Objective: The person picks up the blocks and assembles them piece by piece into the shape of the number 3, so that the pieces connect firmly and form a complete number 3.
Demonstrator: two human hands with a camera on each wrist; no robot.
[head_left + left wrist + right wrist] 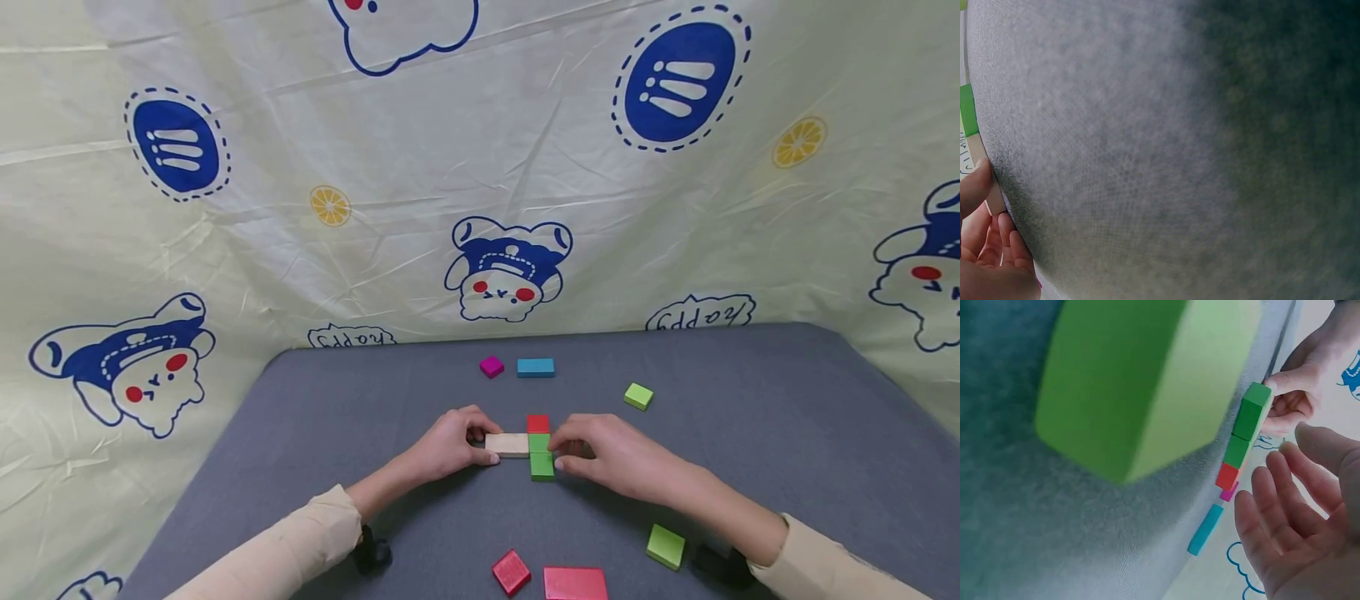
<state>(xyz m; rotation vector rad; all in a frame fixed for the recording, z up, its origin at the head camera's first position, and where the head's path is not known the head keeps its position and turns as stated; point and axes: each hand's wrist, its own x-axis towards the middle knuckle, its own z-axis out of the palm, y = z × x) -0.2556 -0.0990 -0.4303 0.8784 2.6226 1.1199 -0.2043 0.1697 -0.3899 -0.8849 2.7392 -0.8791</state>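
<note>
Current step, by my judgement: aligning. My left fingers (478, 418) pinch the tan block (510, 446) on the desk (375, 392); its right end meets the green blocks (542, 467). My right fingers (573, 430), loosely parted, lie farther right of it. Next, probably: square the joint.

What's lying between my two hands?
In the head view, a pale block pinched by your left hand, then two green blocks beside your right hand, with a red block at their far end.
</note>
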